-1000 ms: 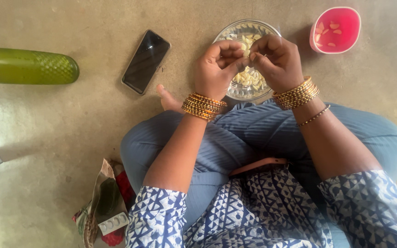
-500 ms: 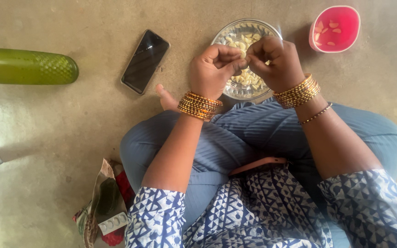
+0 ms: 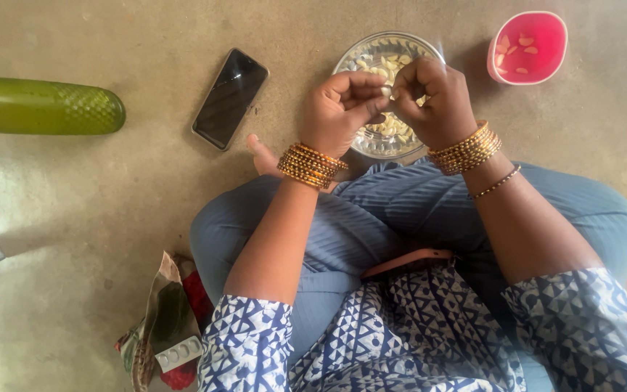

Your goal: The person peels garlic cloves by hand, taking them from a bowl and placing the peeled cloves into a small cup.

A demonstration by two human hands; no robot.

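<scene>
While we sit cross-legged on the bare floor (image 3: 110, 189), both hands meet just above the metal bowl (image 3: 363, 58) at the far middle. Our left hand (image 3: 339, 112) and right hand (image 3: 437, 101) press fingertips together on one small pale clove (image 3: 385, 91) — a tight pinch from both sides, right over the bowl's near half. In our judgement the clove could slip from so small a hold and drop to the floor instead of the bowl, or a nail could dig in too far.

Largest first: a green bottle (image 3: 45, 107) lies on its side at far left, contents not visible. The metal bowl holds a heap of pale cloves. Right of it, the pink cup (image 3: 527, 47) holds a few pale pieces — well apart from the dark phone (image 3: 230, 98).
</scene>
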